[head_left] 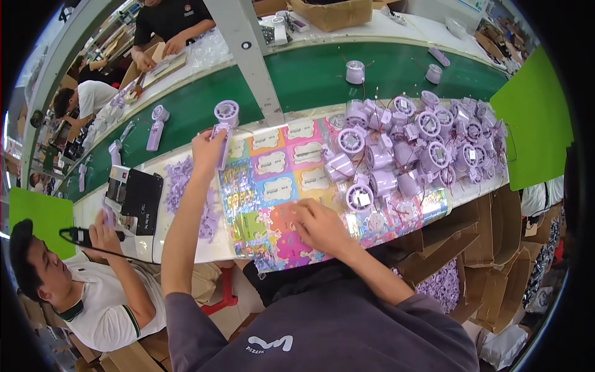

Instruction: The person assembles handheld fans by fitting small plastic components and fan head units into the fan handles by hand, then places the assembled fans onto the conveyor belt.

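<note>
My left hand [207, 150] is closed around the handle of a light purple handheld fan [227, 114], over the edge of the green conveyor belt. The fan's round head points away from me. My right hand [321, 228] lies on colourful printed sheets [273, 162], its fingers loosely bent and apart, with nothing visible in them. Just beyond and right of it, a big heap of purple fan heads [427, 139] with thin wires covers the table. Left of the sheets is a pile of small purple plastic parts [186, 186].
The green conveyor belt [297, 80] runs across the far side, carrying a few fan pieces. A metal post [245, 56] rises before it. At left, a co-worker [105, 297] holds a tool beside a black-and-white device [141, 201]. Cardboard boxes [496, 248] stand at lower right.
</note>
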A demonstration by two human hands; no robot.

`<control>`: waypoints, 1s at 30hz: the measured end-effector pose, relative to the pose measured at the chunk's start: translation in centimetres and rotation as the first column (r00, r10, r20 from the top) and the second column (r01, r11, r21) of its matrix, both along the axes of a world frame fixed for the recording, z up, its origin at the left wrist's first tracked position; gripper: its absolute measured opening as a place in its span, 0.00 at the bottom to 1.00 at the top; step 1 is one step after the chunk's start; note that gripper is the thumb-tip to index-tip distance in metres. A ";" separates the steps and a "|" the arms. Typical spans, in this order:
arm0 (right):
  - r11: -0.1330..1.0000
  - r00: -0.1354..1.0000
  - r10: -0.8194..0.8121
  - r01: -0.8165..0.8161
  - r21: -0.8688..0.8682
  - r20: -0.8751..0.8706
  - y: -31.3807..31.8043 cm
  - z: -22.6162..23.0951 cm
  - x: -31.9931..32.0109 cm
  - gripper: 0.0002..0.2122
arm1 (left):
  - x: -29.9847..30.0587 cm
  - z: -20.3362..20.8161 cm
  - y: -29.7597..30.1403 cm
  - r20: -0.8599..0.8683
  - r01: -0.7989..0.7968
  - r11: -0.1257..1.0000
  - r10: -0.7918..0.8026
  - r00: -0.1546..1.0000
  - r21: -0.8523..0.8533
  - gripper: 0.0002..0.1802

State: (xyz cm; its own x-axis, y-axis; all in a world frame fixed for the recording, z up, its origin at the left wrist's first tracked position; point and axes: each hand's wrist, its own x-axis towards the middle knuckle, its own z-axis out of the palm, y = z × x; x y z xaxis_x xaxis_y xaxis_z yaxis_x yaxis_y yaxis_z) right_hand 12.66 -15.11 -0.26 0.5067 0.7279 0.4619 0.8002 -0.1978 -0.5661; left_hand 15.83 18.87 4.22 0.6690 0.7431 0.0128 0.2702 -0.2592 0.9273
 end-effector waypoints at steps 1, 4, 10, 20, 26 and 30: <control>1.000 0.999 -0.005 0.005 0.011 -0.046 0.2 0.6 -0.2 0.14 | 1.3 -0.6 2.2 -0.044 -0.004 0.995 0.000 0.999 -0.095 0.19; 0.999 0.995 -0.031 0.032 0.004 -0.096 -0.4 0.0 0.0 0.12 | 6.0 -1.9 4.4 -0.016 -0.024 0.999 0.023 1.000 -0.041 0.20; 0.998 0.994 -0.040 0.034 -0.054 -0.098 0.4 -0.2 -0.4 0.10 | 12.0 -6.9 10.1 -0.077 -0.293 0.955 0.296 0.952 0.045 0.17; 0.992 0.993 -0.061 0.049 -0.118 -0.097 0.8 1.1 -0.2 0.11 | 12.3 -8.6 12.4 -0.159 -0.214 0.963 0.240 0.958 0.165 0.27; 0.990 0.991 -0.081 0.068 -0.121 -0.105 0.9 0.4 -0.2 0.10 | 6.3 -6.4 1.1 0.434 -0.397 0.882 0.262 0.862 0.255 0.18; 0.989 0.990 -0.111 0.101 -0.107 -0.092 0.8 0.4 -0.1 0.09 | 1.9 -6.3 -6.5 0.066 0.095 0.800 -0.165 0.984 0.592 0.08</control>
